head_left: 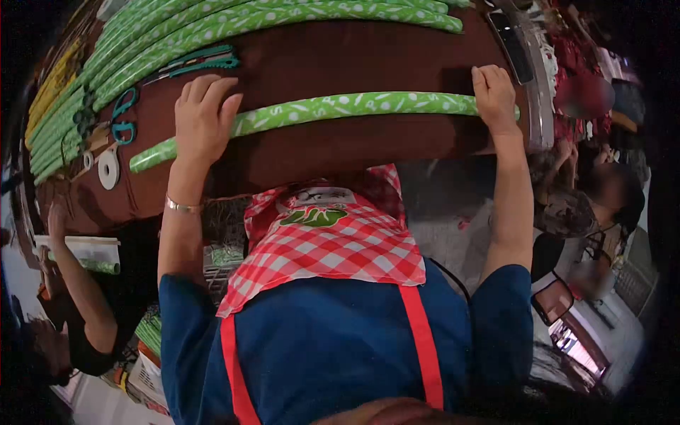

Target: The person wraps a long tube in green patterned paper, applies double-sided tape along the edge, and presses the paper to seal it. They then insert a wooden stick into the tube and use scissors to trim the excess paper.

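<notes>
A long, thin roll of green wrapping paper, printed with white letters and shapes, lies across the brown table in front of me. Over its left part rests my left hand, palm down, fingers reaching past the roll and thumb apart. The roll's left end sticks out beyond my wrist. Near the right end, my right hand is closed over the roll with curled fingers, and a short tip shows past it. What lies under both palms is hidden.
Several green rolls lie along the table's far side. Left are teal scissors, teal cutters and a white tape roll. A phone lies far right. A co-worker's arm is at lower left.
</notes>
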Available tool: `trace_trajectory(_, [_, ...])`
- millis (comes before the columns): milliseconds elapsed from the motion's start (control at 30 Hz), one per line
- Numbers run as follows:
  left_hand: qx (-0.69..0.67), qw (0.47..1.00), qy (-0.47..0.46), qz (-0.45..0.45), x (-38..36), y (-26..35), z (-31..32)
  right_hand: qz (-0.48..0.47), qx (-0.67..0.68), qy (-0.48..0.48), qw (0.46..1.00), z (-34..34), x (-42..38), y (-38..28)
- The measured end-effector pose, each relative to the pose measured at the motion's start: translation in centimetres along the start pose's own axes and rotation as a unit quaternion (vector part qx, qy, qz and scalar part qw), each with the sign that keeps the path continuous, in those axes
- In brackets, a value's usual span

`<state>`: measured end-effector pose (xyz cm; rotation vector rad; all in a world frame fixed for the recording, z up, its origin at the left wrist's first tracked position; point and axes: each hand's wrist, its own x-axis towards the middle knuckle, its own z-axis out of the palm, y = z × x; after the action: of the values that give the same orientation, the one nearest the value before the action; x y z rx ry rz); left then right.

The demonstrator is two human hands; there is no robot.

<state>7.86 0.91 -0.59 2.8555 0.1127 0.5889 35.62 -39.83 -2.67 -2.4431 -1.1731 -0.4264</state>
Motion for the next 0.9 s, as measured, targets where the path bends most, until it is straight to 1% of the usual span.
trace_trajectory(67, [-0.009, 0.999, 0.044, 0.027, 1.1, -0.9, 0.6, -0.043, 0.021, 0.028, 0.998, 0.9, 1.2, 0.8])
trace_trajectory(100, [-0.003, 0.998, 0.059, 0.035, 1.5, -1.5, 0.9, -0.020, -0.014, -0.026, 0.999, 0.3, 2.2, 0.6])
trace_trajectory(200, [0.002, 0.993, 0.110, 0.051, 3.0, -2.0, 1.5, -0.084, -0.035, -0.010, 0.996, 0.5, 4.3, -2.7])
trace_trajectory(233, [0.009, 0.992, 0.117, 0.042, 3.3, -2.4, 1.8, -0.104, 0.005, -0.011, 0.994, 0.6, 4.7, -5.5])
trace_trajectory(300, [0.016, 0.990, 0.129, 0.053, 4.0, -3.2, 2.5, -0.184, 0.061, -0.003, 0.981, 1.7, 5.1, -10.5])
trace_trajectory(333, [0.023, 0.990, 0.133, 0.048, 4.6, -3.7, 2.8, -0.202, 0.056, -0.017, 0.978, 2.2, 5.1, -12.8])
trace_trajectory(367, [0.035, 0.990, 0.121, 0.061, 5.3, -4.4, 2.9, -0.219, 0.050, -0.030, 0.974, 2.8, 5.1, -14.6])
trace_trajectory(433, [0.051, 0.990, 0.111, 0.073, 5.6, -4.3, 2.5, -0.222, 0.055, -0.042, 0.973, 4.3, 5.0, -15.6])
trace_trajectory(500, [0.028, 0.988, 0.145, 0.036, 5.7, -3.4, 2.2, -0.200, 0.031, -0.037, 0.979, 5.6, 5.2, -15.4])
trace_trajectory(533, [0.015, 0.986, 0.164, 0.019, 5.9, -2.7, 2.2, -0.206, 0.032, -0.032, 0.977, 5.3, 5.5, -15.4])
trace_trajectory(567, [0.001, 0.984, 0.181, 0.002, 6.2, -1.7, 2.3, -0.209, 0.051, -0.063, 0.974, 4.8, 5.3, -15.2])
trace_trajectory(600, [-0.007, 0.986, 0.166, 0.027, 5.9, 0.3, 2.3, -0.213, 0.071, -0.093, 0.970, 4.3, 5.1, -15.2])
trace_trajectory(633, [-0.047, 0.985, 0.163, 0.040, 5.4, 2.7, 2.4, -0.211, 0.081, -0.111, 0.968, 3.5, 4.8, -15.5])
trace_trajectory(667, [-0.078, 0.989, 0.116, 0.045, 4.3, 5.1, 2.5, -0.209, 0.083, -0.131, 0.966, 3.2, 4.6, -15.7])
trace_trajectory(700, [-0.108, 0.990, 0.062, 0.073, 3.2, 7.3, 2.7, -0.209, 0.086, -0.147, 0.963, 2.9, 4.3, -15.6])
trace_trajectory(733, [-0.088, 0.990, 0.044, 0.104, 2.0, 8.7, 3.7, -0.230, 0.072, -0.116, 0.964, 2.9, 4.0, -15.5])
trace_trajectory(767, [-0.050, 0.994, -0.007, 0.101, 1.1, 9.7, 4.2, -0.236, 0.078, -0.114, 0.962, 2.8, 3.8, -15.7])
trace_trajectory(833, [-0.025, 0.996, -0.015, 0.083, -0.1, 9.1, 4.6, -0.186, 0.045, -0.119, 0.974, 2.6, 3.3, -15.9])
trace_trajectory(867, [-0.007, 0.997, -0.021, 0.071, -0.5, 8.8, 4.7, -0.175, 0.038, -0.137, 0.974, 2.6, 3.3, -15.8])
trace_trajectory(900, [-0.016, 0.999, -0.032, 0.040, -1.1, 8.0, 4.5, -0.175, 0.044, -0.137, 0.974, 2.6, 3.3, -15.7])
